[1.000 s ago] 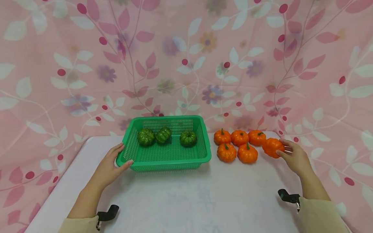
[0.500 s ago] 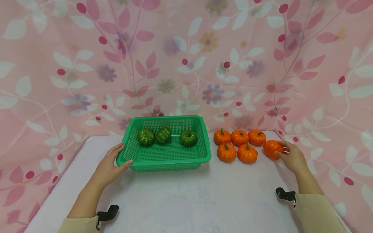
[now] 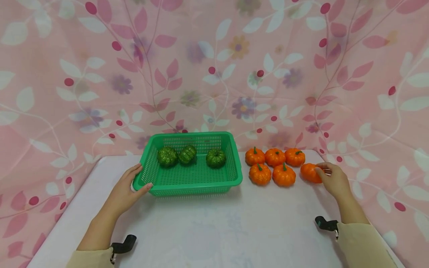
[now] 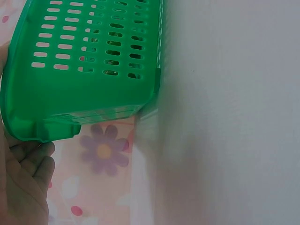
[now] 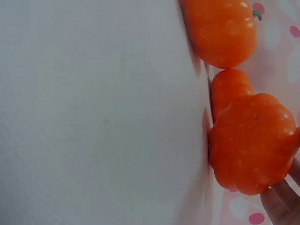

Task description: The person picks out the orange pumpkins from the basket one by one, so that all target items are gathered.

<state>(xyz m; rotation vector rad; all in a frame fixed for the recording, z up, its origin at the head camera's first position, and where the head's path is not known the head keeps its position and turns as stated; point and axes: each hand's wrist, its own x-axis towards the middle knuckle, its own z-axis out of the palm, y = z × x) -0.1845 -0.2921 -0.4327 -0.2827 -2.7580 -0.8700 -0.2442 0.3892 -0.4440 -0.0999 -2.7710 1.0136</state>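
My left hand [image 3: 125, 190] holds the front-left corner of a green plastic basket [image 3: 194, 185], its thumb on the front rim and its fingers along the left side. In the left wrist view, the fingertips [image 4: 44, 152] bend in under the rim. Three glossy dark green pumpkins [image 3: 216, 159] lie inside the basket. At the right end of the table my right hand [image 3: 335, 181] grips a small orange pumpkin [image 3: 310, 173] from its right side. In the right wrist view that pumpkin [image 5: 253, 143] stands tilted on its side, its underside facing the camera and its stem hidden.
Several orange pumpkins [image 3: 284, 175] with green stems stand in two rows between the basket and my right hand. A white cloth covers the table [image 3: 214, 227]. Behind it hangs a pink floral curtain [image 3: 214, 96]. Each wrist carries a black camera mount [image 3: 124, 244].
My right hand has moved slightly left and tipped its orange pumpkin, which sits a little lower in the head view. The left hand and the basket have stayed put.
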